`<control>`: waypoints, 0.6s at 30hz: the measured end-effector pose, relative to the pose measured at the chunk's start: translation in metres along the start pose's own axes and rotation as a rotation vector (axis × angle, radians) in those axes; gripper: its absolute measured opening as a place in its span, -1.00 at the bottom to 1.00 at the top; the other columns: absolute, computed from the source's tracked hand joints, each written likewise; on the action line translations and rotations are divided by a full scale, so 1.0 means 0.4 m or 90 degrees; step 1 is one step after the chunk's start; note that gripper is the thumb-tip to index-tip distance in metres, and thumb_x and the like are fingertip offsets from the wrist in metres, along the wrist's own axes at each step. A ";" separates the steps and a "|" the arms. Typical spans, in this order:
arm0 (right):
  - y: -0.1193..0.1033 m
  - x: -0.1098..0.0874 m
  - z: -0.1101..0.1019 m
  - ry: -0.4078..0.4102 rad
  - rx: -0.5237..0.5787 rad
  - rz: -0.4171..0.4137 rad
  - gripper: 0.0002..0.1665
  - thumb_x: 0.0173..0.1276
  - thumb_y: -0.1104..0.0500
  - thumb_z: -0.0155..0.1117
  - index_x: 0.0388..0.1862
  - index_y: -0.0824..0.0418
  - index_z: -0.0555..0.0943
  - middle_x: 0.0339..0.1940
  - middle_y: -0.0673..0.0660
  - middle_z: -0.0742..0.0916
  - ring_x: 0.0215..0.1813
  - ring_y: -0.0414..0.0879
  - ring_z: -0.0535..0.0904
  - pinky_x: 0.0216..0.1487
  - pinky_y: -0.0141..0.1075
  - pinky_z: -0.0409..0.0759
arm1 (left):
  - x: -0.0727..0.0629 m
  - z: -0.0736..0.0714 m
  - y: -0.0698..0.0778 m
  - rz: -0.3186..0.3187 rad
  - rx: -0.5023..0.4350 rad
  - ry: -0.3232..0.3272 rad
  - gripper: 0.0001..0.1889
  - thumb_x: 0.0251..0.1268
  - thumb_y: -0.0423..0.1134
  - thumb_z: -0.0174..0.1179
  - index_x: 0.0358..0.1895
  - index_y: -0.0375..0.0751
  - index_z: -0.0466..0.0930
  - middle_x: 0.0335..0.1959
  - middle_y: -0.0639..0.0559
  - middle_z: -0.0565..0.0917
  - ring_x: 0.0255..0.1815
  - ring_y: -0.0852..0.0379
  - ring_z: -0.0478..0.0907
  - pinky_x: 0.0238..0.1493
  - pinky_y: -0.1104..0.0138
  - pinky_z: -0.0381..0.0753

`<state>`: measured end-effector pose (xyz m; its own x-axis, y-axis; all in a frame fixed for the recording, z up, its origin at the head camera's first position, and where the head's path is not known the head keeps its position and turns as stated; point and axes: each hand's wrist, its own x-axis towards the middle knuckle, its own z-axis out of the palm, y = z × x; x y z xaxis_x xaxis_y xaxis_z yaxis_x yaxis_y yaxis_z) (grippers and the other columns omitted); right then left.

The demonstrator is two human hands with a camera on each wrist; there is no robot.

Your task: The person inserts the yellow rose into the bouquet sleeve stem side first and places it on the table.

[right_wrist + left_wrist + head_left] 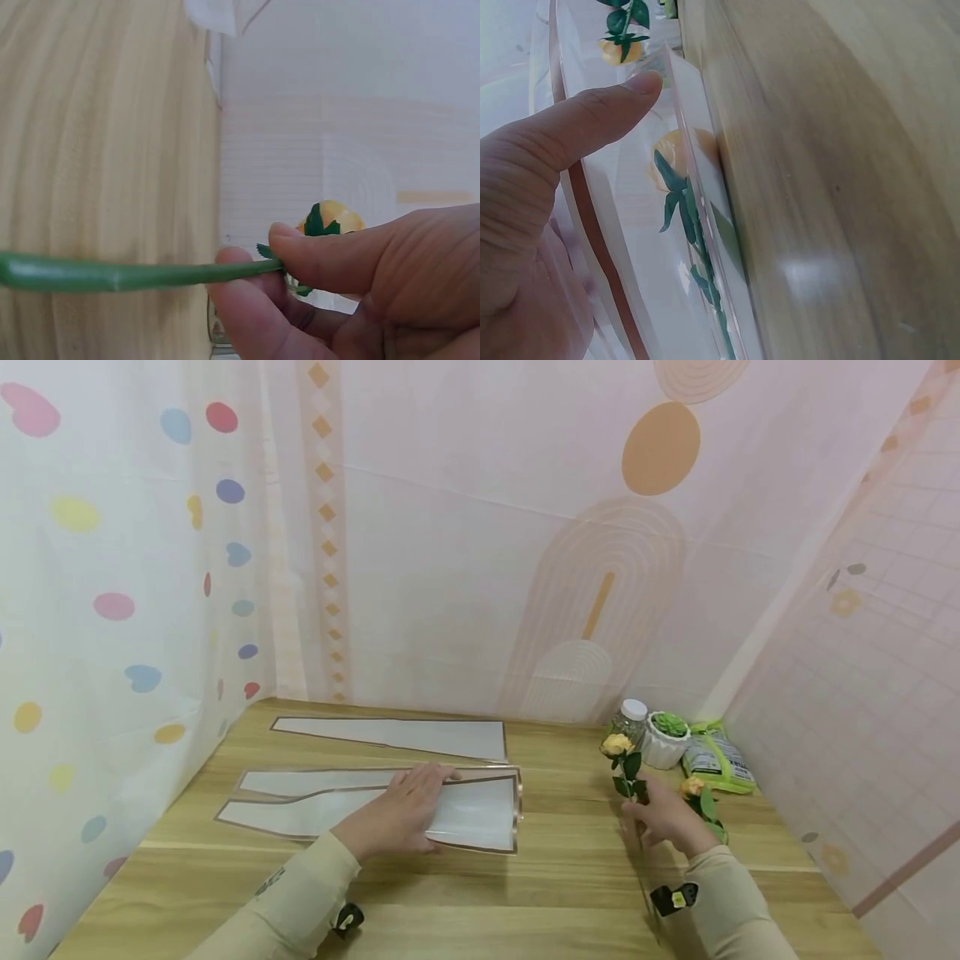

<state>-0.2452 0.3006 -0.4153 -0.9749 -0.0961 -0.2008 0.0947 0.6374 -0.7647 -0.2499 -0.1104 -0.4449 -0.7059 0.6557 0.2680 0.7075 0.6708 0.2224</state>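
Observation:
In the head view my left hand lies across the front white flower sleeve, which has a brown border. Its fingers reach over the far side and the thumb is at the near edge, gripping the sleeve. The left wrist view shows the straight thumb against clear plastic; an orange-yellow rose shows there, and I cannot tell whether inside or mirrored. At the right, my right hand pinches the green stem of a yellow rose just below its leaves, bloom pointing away.
Beneath and behind lie another sleeve and a long one at the back. A lidded jar, a succulent in a white pot and a green-grey packet stand at the back right. Another rose lies beside the right hand.

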 end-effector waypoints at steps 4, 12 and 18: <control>-0.002 -0.003 -0.009 0.016 0.005 -0.013 -0.28 0.58 0.27 0.09 0.60 0.31 0.07 -0.30 0.33 0.59 -0.41 0.02 0.55 -0.49 -0.10 0.64 | -0.001 -0.004 0.001 -0.003 0.001 -0.004 0.12 -0.21 -0.02 0.67 0.41 -0.23 0.12 0.20 -0.07 0.37 0.26 -0.05 0.32 0.09 0.04 0.38; -0.012 -0.007 -0.023 0.074 0.003 -0.031 -0.20 0.59 0.27 0.07 0.60 0.41 -0.09 -0.10 0.40 0.56 -0.25 0.11 0.61 -0.38 -0.10 0.68 | 0.004 -0.008 -0.003 0.014 0.025 0.003 0.12 -0.21 0.00 0.67 0.41 -0.25 0.13 0.22 -0.12 0.38 0.30 -0.11 0.31 0.12 0.00 0.39; -0.023 -0.005 -0.029 0.148 0.001 -0.075 -0.42 0.58 0.25 0.10 0.49 0.25 0.19 -0.18 0.32 0.58 -0.28 0.07 0.62 -0.35 -0.07 0.70 | 0.003 -0.009 -0.005 0.025 0.033 0.014 0.11 -0.24 0.01 0.68 0.38 -0.26 0.15 0.22 -0.15 0.38 0.30 -0.13 0.31 0.13 -0.04 0.41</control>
<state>-0.2464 0.3039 -0.4007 -0.9993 0.0087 0.0362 -0.0226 0.6315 -0.7751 -0.2521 -0.1120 -0.4416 -0.6761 0.6746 0.2963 0.7317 0.6621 0.1621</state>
